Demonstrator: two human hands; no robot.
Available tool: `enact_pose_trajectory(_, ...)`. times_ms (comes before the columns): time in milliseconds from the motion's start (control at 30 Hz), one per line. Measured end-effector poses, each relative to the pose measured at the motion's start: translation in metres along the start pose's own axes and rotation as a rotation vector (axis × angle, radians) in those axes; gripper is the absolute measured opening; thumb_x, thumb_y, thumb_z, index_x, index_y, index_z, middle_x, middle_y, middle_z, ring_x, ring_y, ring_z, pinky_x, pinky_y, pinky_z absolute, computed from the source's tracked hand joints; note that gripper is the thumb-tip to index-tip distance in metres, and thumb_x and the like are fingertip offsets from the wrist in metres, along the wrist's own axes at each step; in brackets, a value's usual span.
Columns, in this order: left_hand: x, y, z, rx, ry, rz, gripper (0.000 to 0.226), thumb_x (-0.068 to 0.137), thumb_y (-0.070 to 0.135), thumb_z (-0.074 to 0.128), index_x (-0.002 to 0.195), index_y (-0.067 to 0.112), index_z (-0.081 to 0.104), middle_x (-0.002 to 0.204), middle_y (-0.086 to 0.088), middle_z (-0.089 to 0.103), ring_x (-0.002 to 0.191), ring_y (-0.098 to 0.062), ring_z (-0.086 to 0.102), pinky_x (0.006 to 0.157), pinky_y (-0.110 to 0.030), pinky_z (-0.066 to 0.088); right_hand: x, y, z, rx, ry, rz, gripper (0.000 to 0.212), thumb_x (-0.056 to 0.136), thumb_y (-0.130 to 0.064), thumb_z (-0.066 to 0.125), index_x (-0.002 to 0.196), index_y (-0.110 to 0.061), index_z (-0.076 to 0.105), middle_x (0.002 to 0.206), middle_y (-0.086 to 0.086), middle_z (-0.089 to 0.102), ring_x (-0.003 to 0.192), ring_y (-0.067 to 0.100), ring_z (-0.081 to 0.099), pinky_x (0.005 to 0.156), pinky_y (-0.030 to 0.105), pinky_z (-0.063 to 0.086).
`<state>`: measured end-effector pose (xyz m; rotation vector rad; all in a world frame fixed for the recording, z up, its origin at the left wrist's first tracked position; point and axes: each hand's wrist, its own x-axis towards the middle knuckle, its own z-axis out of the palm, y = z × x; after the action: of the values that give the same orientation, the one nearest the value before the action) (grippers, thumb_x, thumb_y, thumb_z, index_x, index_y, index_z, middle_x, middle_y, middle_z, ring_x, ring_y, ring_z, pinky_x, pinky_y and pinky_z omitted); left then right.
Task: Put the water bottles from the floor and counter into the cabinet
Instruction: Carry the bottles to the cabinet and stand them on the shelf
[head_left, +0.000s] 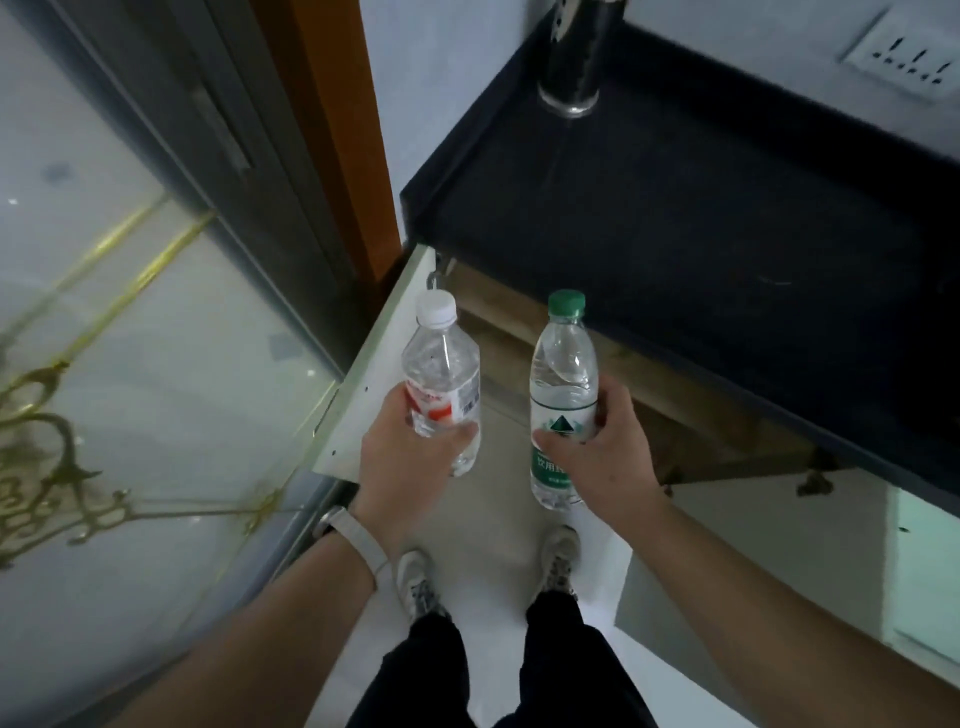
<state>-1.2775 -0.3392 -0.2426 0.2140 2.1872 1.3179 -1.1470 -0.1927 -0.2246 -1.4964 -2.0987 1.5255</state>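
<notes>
1. Above the floor (498, 525), in front of the open cabinet: two bottles held upright, one in each hand, side by side and apart from each other.
2. Left hand (410, 457): wrapped around the lower half of the white-cap bottle (441, 384), thumb on the near side, fingers (465, 434) curled over the red and white label. Pale band (358, 538) on this wrist.
3. Right hand (602, 457): closed around the middle of the green-cap bottle (563, 384), thumb across the green label, base of the bottle showing below the hand.
4. Both bottles clear, caps on, tilted slightly away from the camera. Cannot tell how much water is inside.
5. Behind the bottles: cabinet (639, 395) under the dark counter (701, 218), brown wooden inside visible, nothing readable in its depth.
6. Left of the white-cap bottle: white door (374, 364) swung open toward the camera, hinge at its top near the counter corner.
7. On the counter, far back: shiny metal cylinder (571, 57), standing upright.
8. Upper right, on the wall: white socket (906, 57).
9. Far left: glass panel (130, 353) with gold ornament lines.
10. Below the hands: two light shoes (415, 582) on the floor, black trousers above them.
</notes>
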Motion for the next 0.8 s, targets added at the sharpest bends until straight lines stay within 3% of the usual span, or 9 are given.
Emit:
enact_pose_trajectory(100, 0.02, -0.021, 0.024, -0.001, 0.022, -0.056, 0.051, 0.077, 0.024, 0.086, 0.123, 0.027, 0.061, 0.101, 0.019, 0.067, 0.085, 0.008, 0.06, 0.055, 0.0, 0.042, 0.029, 0.03, 0.012, 0.002, -0.044, 0.035, 0.064, 0.071, -0.021, 0.085, 0.119, -0.034, 0.045, 0.099, -0.016, 0.063, 0.086, 0.003, 0.064, 0.073, 0.024, 0.053)
enact_pose_trajectory(267, 0.053, -0.069, 0.067, -0.024, 0.049, -0.105, 0.055, 0.076, 0.02, 0.086, 0.125, 0.025, 0.062, 0.099, 0.019, 0.069, 0.083, 0.005, 0.065, 0.055, -0.003, 0.045, 0.078, 0.082, 0.032, 0.002, -0.079, 0.045, 0.066, 0.072, -0.018, 0.085, 0.119, -0.036, 0.043, 0.101, -0.016, 0.061, 0.088, 0.001, 0.062, 0.076, 0.026, 0.05)
enact_pose_trajectory(333, 0.07, -0.09, 0.086, -0.025, 0.045, -0.098, 0.054, 0.075, 0.02, 0.087, 0.123, 0.025, 0.063, 0.101, 0.016, 0.071, 0.081, 0.007, 0.067, 0.058, -0.004, 0.048, 0.098, 0.106, 0.039, 0.005, -0.076, 0.041, 0.069, 0.072, -0.019, 0.085, 0.125, -0.034, 0.044, 0.102, -0.018, 0.06, 0.088, -0.001, 0.061, 0.075, 0.023, 0.048)
enact_pose_trajectory(433, 0.099, -0.126, 0.112, -0.026, 0.048, -0.09, 0.054, 0.071, 0.024, 0.089, 0.119, 0.031, 0.064, 0.1, 0.017, 0.073, 0.084, 0.004, 0.069, 0.071, -0.016, 0.056, 0.131, 0.14, 0.053, 0.014, -0.058, 0.009, 0.073, 0.072, -0.021, 0.086, 0.131, -0.031, 0.044, 0.1, -0.022, 0.059, 0.085, -0.005, 0.059, 0.069, 0.016, 0.045)
enact_pose_trajectory(567, 0.141, -0.173, 0.154, -0.068, 0.031, -0.045, 0.05, 0.069, 0.021, 0.09, 0.114, 0.028, 0.068, 0.096, 0.016, 0.074, 0.081, 0.004, 0.07, 0.065, -0.013, 0.054, 0.181, 0.19, 0.073, 0.069, -0.017, -0.042, 0.075, 0.071, -0.02, 0.086, 0.133, -0.031, 0.045, 0.101, -0.024, 0.061, 0.086, -0.006, 0.062, 0.073, 0.018, 0.048)
enact_pose_trajectory(700, 0.184, -0.226, 0.196, -0.1, 0.005, 0.024, 0.053, 0.066, 0.026, 0.091, 0.113, 0.035, 0.068, 0.099, 0.02, 0.075, 0.088, -0.001, 0.072, 0.084, -0.032, 0.059, 0.233, 0.234, 0.097, 0.15, 0.04, -0.12, 0.072, 0.07, -0.015, 0.086, 0.128, -0.034, 0.047, 0.103, -0.02, 0.065, 0.093, -0.001, 0.065, 0.084, 0.029, 0.055)
enact_pose_trajectory(800, 0.213, -0.257, 0.219, -0.101, -0.027, 0.072, 0.053, 0.067, 0.027, 0.091, 0.113, 0.039, 0.067, 0.102, 0.021, 0.075, 0.092, -0.002, 0.072, 0.089, -0.039, 0.059, 0.264, 0.26, 0.113, 0.18, 0.059, -0.196, 0.074, 0.07, -0.012, 0.085, 0.131, -0.03, 0.047, 0.104, -0.019, 0.065, 0.094, -0.003, 0.065, 0.08, 0.022, 0.053)
